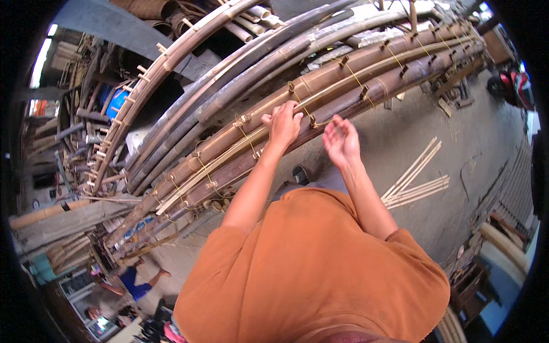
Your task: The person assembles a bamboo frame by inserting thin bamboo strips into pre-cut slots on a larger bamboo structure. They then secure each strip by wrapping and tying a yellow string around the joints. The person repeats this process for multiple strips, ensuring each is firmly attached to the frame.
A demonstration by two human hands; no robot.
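Observation:
Two long brown bamboo poles lie side by side across the view, with thin pale bamboo strips running along the gap between them. Yellow cord crosses from peg to peg on the poles at intervals. My left hand is closed over the strips, fingers curled, beside one cord crossing. To its right, my right hand pinches a short length of yellow cord that runs to a peg on the nearer pole. Its other fingers are loosely bent and slightly blurred.
Loose pale strips lie on the concrete floor at right. Beyond the poles are stacked bamboo lengths and a curved, pegged bamboo piece. A red motorbike stands far right. Another person is at lower left.

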